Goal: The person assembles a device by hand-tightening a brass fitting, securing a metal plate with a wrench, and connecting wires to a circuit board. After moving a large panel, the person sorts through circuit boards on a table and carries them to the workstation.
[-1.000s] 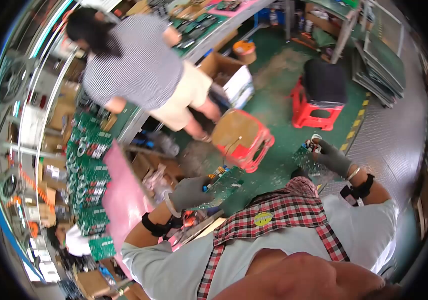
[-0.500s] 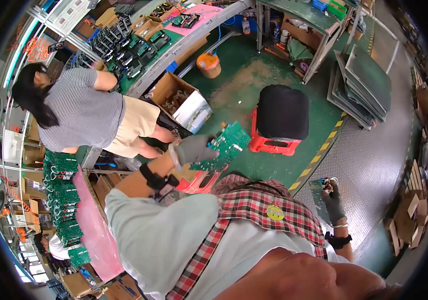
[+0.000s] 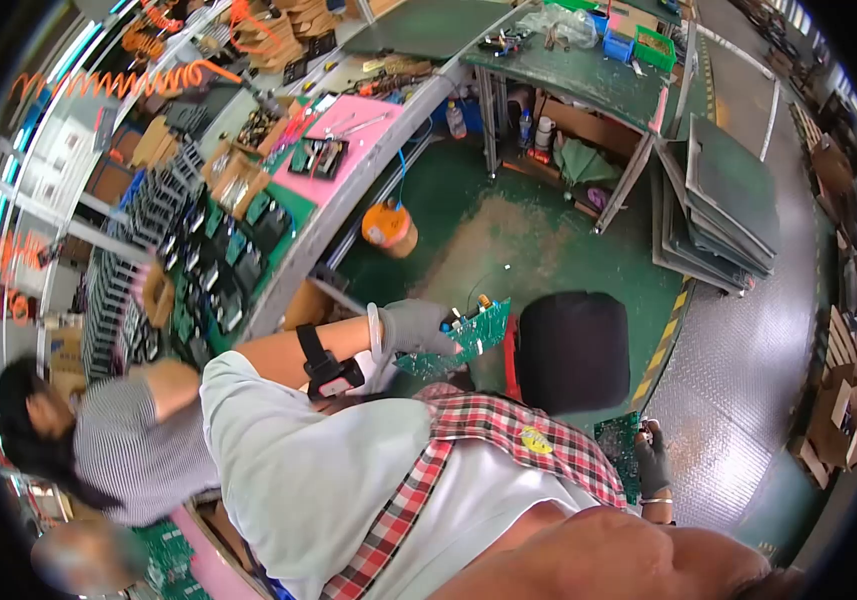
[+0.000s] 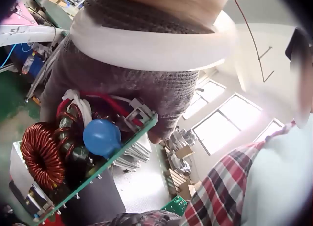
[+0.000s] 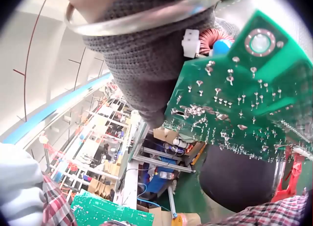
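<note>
My gloved left hand (image 3: pixel 416 328) grips a green circuit board (image 3: pixel 480 336) by its edge, out in front of my checked apron. In the left wrist view this board carries a copper-wound coil (image 4: pixel 42 156), a blue round component (image 4: pixel 101 138) and red and white wires. Low at my right side, the gloved right hand (image 3: pixel 654 462) holds a second green circuit board (image 3: pixel 615 452). Its soldered underside faces the right wrist view, where a white connector (image 5: pixel 191 43) and part of a coil show beside the glove (image 5: pixel 146 79). Some fingers are hidden behind the boards.
A stool with a black seat (image 3: pixel 573 350) stands just ahead. Left of it runs a long workbench (image 3: pixel 293 260) with black parts, and a person in a striped top (image 3: pixel 148 445). An orange-lidded bucket (image 3: pixel 388 228) and leaning panels (image 3: pixel 728 200) stand farther off.
The head view has turned and moved forward; the black stool now sits nearer, and the striped-top person has shifted to the lower left. Both hands keep their boards, the right one lower at my side.
</note>
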### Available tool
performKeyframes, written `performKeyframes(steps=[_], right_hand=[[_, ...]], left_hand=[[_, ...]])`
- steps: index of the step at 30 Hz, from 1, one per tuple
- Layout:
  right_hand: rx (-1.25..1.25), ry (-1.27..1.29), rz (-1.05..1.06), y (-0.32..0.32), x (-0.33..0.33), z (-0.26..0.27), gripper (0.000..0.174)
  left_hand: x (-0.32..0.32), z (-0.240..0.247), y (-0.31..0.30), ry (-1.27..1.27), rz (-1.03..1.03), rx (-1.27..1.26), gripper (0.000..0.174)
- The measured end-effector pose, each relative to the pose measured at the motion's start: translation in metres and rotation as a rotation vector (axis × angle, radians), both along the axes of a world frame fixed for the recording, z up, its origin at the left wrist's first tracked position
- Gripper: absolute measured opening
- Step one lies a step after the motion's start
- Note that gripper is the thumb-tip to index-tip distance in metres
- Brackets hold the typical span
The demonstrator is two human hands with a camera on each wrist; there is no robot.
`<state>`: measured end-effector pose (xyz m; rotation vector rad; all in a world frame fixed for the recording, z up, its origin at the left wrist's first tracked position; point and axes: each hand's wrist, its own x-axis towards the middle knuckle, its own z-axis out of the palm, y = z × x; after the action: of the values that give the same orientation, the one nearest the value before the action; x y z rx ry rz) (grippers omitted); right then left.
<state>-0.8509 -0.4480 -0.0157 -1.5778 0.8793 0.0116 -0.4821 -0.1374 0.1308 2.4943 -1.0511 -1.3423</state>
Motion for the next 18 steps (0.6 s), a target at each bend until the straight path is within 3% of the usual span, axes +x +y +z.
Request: performKeyframes(steps=[1,2,5,7,9,12,13,18], right_hand=[[-0.036,0.067,0.006,0.006,0.023,0.01,0.052],[0.019,-0.018,-0.059,0.006,0.042,0.002,0.055],[0.028,-0.053,-0.073,0.007,0.116,0.041,0.049],[0.018,-0.031,-0.081,-0.004,0.161,0.059,0.054],[0.069,-0.025,-0.067,-0.018,0.217,0.08,0.056],[0.097,-0.055,0.067,-0.046,0.319,0.096,0.055],[0.103,-0.049,0.13,-0.06,0.355,0.103,0.054],[-0.013,-0.134,0.439,-0.12,0.547,0.138,0.057]], left_hand=[[0.029,0.007,-0.002,-0.04,-0.014,0.013,0.059],[0.056,0.012,-0.004,-0.076,-0.028,0.029,0.058],[0.13,0.043,-0.013,-0.127,0.004,-0.038,0.049],[0.186,0.059,-0.031,-0.103,0.049,0.109,0.05],[0.241,0.062,-0.04,-0.147,0.055,0.047,0.054],[0.312,0.071,-0.043,-0.225,0.085,-0.124,0.056],[0.333,0.081,-0.047,-0.035,0.272,-0.09,0.055],[0.432,0.084,-0.042,-0.216,0.361,-0.283,0.054]])
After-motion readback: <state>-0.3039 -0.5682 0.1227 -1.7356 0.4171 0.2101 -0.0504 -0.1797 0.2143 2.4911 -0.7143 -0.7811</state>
